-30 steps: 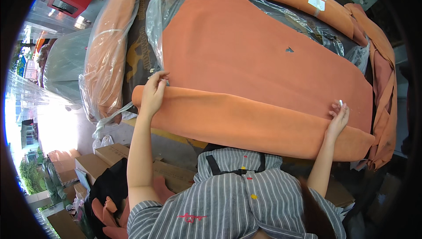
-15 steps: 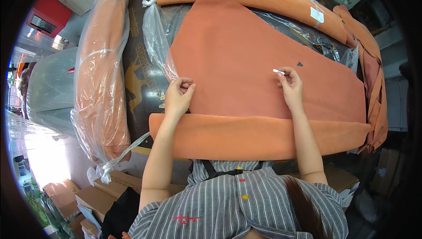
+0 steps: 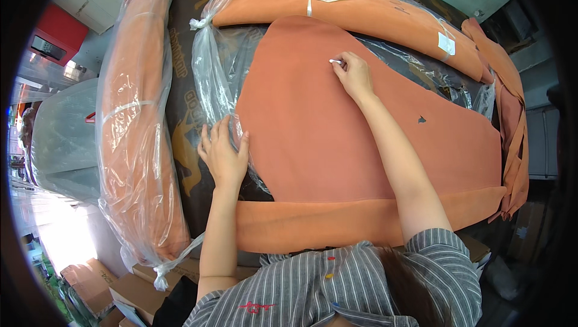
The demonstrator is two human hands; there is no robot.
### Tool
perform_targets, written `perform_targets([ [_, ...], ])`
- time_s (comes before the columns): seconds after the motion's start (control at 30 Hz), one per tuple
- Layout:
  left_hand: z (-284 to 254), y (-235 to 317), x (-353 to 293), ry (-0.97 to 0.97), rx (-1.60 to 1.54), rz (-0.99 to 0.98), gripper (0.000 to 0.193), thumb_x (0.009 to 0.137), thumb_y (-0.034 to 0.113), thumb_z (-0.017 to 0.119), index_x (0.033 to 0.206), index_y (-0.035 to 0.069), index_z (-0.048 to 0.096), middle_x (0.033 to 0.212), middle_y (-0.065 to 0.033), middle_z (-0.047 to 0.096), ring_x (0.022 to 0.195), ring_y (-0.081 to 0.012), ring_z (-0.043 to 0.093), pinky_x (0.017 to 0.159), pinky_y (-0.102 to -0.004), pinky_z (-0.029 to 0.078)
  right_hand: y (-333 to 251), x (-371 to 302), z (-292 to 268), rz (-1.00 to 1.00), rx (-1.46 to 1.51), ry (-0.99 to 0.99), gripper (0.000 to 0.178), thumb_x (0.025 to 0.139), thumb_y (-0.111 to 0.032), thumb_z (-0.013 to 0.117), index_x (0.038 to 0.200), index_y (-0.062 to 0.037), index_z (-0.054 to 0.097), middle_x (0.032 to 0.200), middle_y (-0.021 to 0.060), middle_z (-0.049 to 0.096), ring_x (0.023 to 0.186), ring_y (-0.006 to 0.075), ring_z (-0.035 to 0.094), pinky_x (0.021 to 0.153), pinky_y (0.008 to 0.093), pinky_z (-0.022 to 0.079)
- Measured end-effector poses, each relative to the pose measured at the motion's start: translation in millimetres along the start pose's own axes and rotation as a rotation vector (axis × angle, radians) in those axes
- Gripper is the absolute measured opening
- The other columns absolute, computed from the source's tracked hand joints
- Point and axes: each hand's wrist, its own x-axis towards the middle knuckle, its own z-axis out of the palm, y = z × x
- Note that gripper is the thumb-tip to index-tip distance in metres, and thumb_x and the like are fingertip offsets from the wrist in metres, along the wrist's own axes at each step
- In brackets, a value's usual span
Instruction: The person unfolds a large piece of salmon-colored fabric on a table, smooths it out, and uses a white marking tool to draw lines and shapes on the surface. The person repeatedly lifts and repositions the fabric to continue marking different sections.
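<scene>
A reddish-brown leather hide lies spread over a dark table, its near end turned into an orange roll by my body. It has a small dark hole on the right side. Over its upper part, my right hand pinches a short white stick, like chalk, with the tip near the surface; I cannot tell if it touches. At the hide's left edge my left hand is open, fingers spread, beside crumpled clear plastic wrap. Nothing shows in that hand.
Along the left lies a plastic-wrapped orange leather roll. Another tied roll, with a white label, runs across the far side. Folded leather hangs at the right edge. Cardboard boxes stand below left; a red box is at far left.
My right hand has reached forward and left across the hide with the white stick. My left hand has opened from a closed pose and shifted left. The view has tilted slightly.
</scene>
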Motion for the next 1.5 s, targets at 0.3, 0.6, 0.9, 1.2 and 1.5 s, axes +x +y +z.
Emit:
perform_targets([
  [0.3,-3,38,31,0.163,-0.283,0.415,0.021,0.086,0.009,0.072,0.106,0.007,0.071,0.114,-0.0086,0.063,0.104,-0.0274,0.059,0.086,-0.0358,0.049,-50,-11,17,0.087,0.659,-0.146,0.01,0.09,-0.011,0.071,0.098,-0.0051,0.075,0.085,0.0045,0.07,0.075,0.0091,0.061,0.07,0.0249,0.05],
  [0.6,24,5,71,-0.014,-0.178,0.112,0.032,0.089,0.019,0.072,0.117,0.006,0.068,0.113,-0.0099,0.063,0.102,-0.0279,0.061,0.086,-0.0394,0.052,-103,14,90,-0.365,0.105,-0.149,0.011,0.085,-0.02,0.074,0.085,-0.0091,0.074,0.082,0.0022,0.068,0.086,0.023,0.061,0.072,0.0387,0.052],
  [0.9,30,-2,83,-0.093,-0.329,-0.229,0.027,0.089,0.033,0.075,0.087,0.007,0.066,0.065,0.0001,0.06,0.056,-0.0158,0.053,0.057,-0.0331,0.043,-109,24,97,-0.399,0.177,-0.178,0.008,0.082,-0.017,0.074,0.084,-0.0094,0.074,0.083,0.0018,0.069,0.092,0.0228,0.061,0.076,0.0382,0.053],
  [1.2,32,2,84,-0.072,-0.339,-0.213,0.025,0.088,0.029,0.075,0.081,0.008,0.063,0.063,-0.0002,0.057,0.058,-0.0189,0.055,0.057,-0.0357,0.042,-93,67,115,-0.326,0.213,-0.005,0.01,0.082,-0.017,0.076,0.083,-0.0074,0.074,0.082,0.0035,0.069,0.091,0.0238,0.062,0.076,0.0387,0.053],
  [1.5,38,1,84,-0.044,-0.345,-0.165,0.025,0.089,0.029,0.074,0.083,0.007,0.063,0.061,-0.0009,0.055,0.058,-0.0185,0.054,0.057,-0.0356,0.042,-34,87,82,0.0,0.097,0.207,0.01,0.085,-0.017,0.074,0.086,-0.0077,0.075,0.078,0.0043,0.067,0.075,0.0182,0.063,0.066,0.0358,0.051],
])
